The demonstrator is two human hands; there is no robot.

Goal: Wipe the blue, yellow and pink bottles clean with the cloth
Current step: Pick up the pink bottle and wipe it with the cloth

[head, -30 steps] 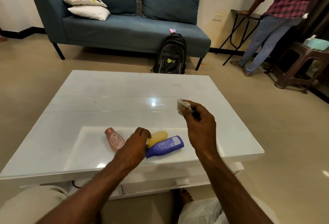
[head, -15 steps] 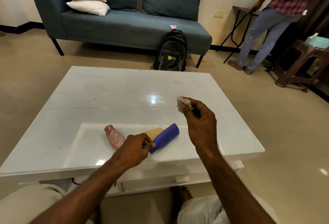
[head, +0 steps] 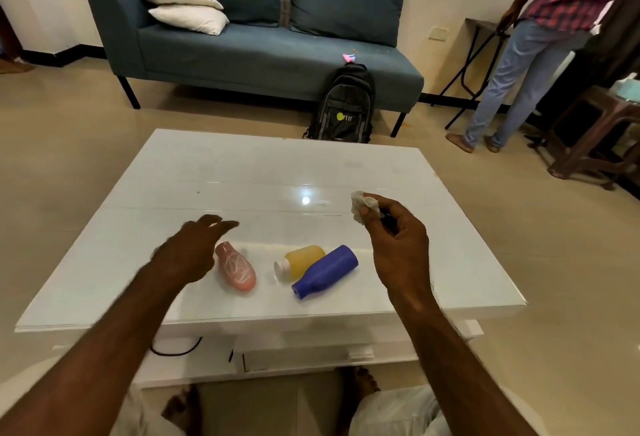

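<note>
Left hand, blurred, has released blue bottle.

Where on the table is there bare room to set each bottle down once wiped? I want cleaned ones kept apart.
The whole far half of the table is bare. The near left corner, left of the left hand, is free too. It is crowded near the front: pink bottle, yellow bottle and blue bottle, the last two touching. The right hand holds the cloth.
</note>
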